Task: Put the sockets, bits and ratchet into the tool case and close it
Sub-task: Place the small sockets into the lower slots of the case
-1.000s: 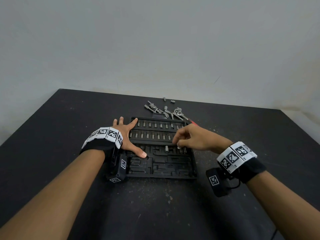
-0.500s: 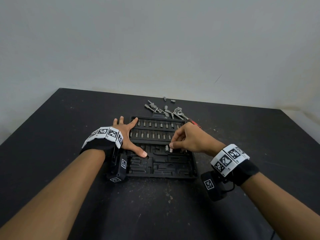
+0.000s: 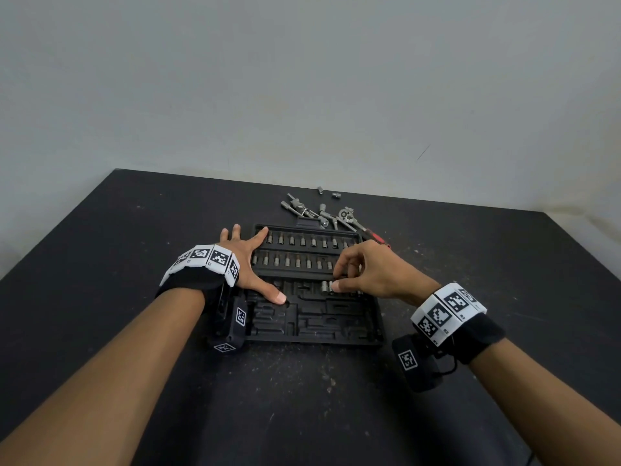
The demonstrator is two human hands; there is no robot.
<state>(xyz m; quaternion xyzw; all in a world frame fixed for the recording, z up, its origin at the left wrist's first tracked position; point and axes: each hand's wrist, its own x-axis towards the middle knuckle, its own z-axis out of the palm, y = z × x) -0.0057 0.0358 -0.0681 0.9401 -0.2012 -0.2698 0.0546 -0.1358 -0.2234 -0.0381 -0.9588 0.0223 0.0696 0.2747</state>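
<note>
A black tool case (image 3: 312, 326) lies open and flat on the table, with two rows of bits (image 3: 302, 242) seated in its far half. My left hand (image 3: 248, 264) rests spread on the case's left edge, thumb on the tray. My right hand (image 3: 373, 270) pinches a small silver socket (image 3: 331, 286) with thumb and fingertips, low over the middle row of the tray beside a seated socket (image 3: 323, 286). Behind the case lie the ratchet (image 3: 349, 218) with a red handle, extension bars (image 3: 299, 208) and loose sockets (image 3: 327, 192).
The case sits on a dark table (image 3: 302, 398) that ends at a pale wall (image 3: 302, 95). Both wrists carry bands with black-and-white markers and small black boxes. Dust specks dot the table in front of the case.
My right hand has moved left and down across the case with the socket, from the right end of the middle row toward its centre. My left hand has stayed put.
</note>
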